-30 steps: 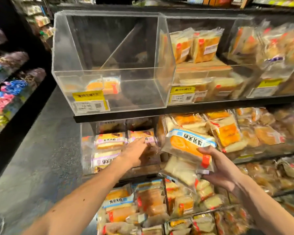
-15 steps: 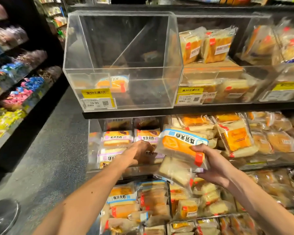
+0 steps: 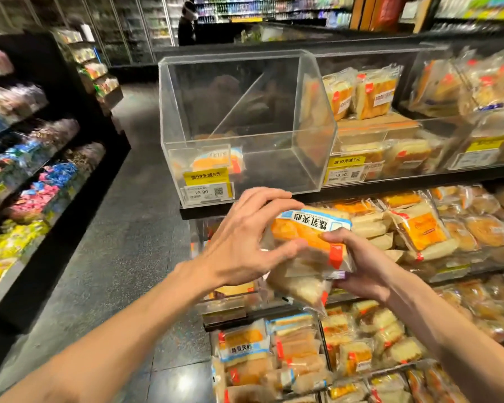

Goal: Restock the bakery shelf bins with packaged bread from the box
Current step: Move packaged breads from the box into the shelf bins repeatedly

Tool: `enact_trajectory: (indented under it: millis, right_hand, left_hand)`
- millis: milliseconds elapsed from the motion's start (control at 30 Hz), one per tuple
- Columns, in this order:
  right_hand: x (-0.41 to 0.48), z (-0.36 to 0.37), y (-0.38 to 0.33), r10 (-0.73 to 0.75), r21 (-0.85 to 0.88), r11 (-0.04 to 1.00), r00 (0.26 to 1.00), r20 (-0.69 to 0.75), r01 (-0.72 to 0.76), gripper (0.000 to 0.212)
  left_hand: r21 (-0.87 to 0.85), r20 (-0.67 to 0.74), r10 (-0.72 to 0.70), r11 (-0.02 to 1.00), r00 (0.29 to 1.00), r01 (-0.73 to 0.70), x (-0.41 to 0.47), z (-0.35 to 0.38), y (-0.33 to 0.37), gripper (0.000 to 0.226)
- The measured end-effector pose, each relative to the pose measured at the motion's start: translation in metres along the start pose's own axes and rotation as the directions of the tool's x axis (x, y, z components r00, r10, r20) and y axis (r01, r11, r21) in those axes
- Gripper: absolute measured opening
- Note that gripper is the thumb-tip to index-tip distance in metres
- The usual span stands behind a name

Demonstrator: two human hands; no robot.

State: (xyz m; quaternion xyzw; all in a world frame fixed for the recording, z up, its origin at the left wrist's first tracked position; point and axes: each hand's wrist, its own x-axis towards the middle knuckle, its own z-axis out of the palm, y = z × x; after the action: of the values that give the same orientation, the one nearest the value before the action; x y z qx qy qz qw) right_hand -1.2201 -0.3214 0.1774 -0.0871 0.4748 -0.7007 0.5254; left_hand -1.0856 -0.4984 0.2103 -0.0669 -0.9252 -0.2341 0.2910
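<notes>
Centre frame: bread pack [image 3: 306, 231] held in front of shelves, just below clear bin [image 3: 312, 91]. Gripped by right hand [image 3: 367, 266] at right end, thumb on top; left hand [image 3: 245, 239] curled round left end. Single pack [image 3: 216, 162] lies in bin's front left corner.

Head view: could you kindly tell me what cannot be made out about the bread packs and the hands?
- Left hand: its back hides whether the fingers grip the bread pack, head view.
- Lower pack: top hidden by the bread pack and right hand.
- Single pack in the clear bin: partly behind the price tag.
- Supply box: outside the frame.
</notes>
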Motion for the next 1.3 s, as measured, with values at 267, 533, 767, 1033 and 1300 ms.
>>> enact_trajectory:
  millis: [267,533,767,1033,1300]
  right_hand:
    - [-0.009,0.075,-0.022,-0.096,-0.018,0.995,0.984,0.153,0.100,0.077]
    - [-0.008,0.105,-0.089,-0.194,0.062,0.981,0.952,0.236,0.184,0.107]
    - [0.014,0.126,-0.143,-0.280,-0.085,0.956,0.959,0.042,0.283,0.047]
    - [0.034,0.129,-0.166,-0.288,-0.215,0.939,0.956,-0.057,0.270,0.041]
    - [0.055,0.128,-0.185,-0.405,-0.263,0.899,0.894,-0.194,0.350,0.047]
  left_hand:
    - [0.220,0.306,0.054,0.967,0.950,-0.126,0.022,-0.061,-0.006,0.087]
    - [0.177,-0.008,-0.048,0.983,0.999,0.049,0.062,-0.107,0.015,0.056]
    - [-0.062,-0.185,-0.277,0.961,0.943,0.271,0.113,-0.135,0.009,0.038]
    - [-0.240,-0.011,-0.471,0.857,0.882,0.455,0.144,-0.162,-0.060,0.009]
    - [0.528,0.499,-0.436,0.838,0.749,0.136,0.184,-0.141,-0.118,0.011]
